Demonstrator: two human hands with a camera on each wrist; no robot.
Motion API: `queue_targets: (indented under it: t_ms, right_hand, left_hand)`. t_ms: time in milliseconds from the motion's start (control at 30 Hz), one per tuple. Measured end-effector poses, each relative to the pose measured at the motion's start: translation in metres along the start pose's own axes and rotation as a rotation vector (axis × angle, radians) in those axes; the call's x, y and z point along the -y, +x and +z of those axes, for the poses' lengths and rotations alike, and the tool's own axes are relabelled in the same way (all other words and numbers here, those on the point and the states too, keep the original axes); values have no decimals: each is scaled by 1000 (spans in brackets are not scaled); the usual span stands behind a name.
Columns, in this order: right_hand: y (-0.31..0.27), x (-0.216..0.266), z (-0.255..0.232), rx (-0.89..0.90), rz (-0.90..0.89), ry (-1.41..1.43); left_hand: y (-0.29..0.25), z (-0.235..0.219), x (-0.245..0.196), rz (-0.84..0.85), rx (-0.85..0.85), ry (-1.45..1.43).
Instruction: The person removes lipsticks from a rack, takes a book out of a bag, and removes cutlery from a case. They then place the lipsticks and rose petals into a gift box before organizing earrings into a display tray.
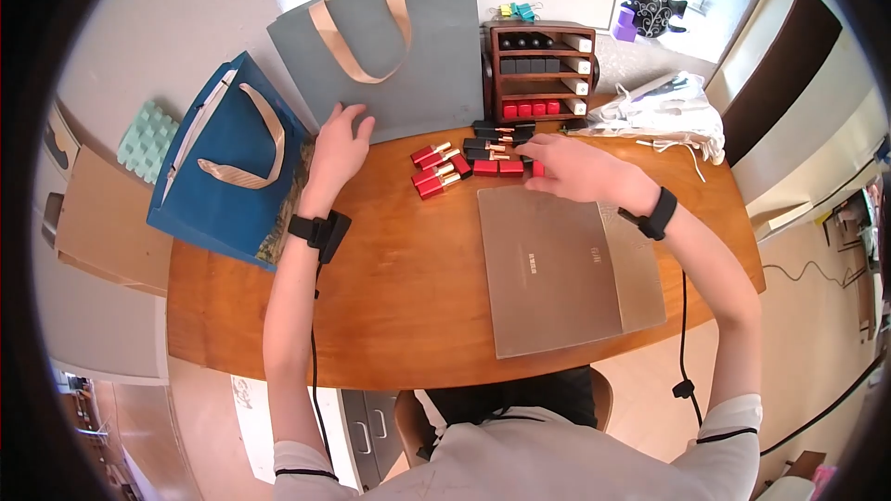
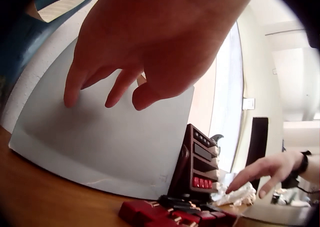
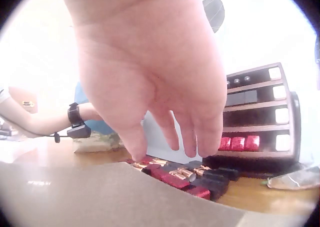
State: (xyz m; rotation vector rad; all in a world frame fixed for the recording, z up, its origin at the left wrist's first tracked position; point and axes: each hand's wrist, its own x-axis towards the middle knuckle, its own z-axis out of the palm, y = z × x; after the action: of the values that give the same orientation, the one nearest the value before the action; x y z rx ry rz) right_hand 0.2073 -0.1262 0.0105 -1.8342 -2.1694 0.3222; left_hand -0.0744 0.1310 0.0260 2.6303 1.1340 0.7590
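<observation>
At the lower front of a grey paper bag is my left hand, its fingers loosely spread and gripping nothing. In the left wrist view the fingertips come right up to the bag's face. My right hand hovers over the right end of a group of lipsticks, fingers reaching down and slightly bent, nothing held. Red lipsticks with gold parts lie to the left of it, and black lipsticks lie behind. In the right wrist view its fingertips overlap the pile.
A wooden rack behind the lipsticks holds black and red items in tiers. A brown flat case lies in front on the table. A blue paper bag stands left; a clear plastic bag lies at the right.
</observation>
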Motion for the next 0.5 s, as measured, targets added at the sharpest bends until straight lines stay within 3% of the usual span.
queue_targets:
  t_ms: [200,500]
  right_hand:
    - [-42,-10,-7,31,93,-39]
    - [-87,-39,-13,175,382,-5]
  left_hand:
    - [-19,-9,3,115,-84,9]
    - [-38,-33,-7,150,-32,-2]
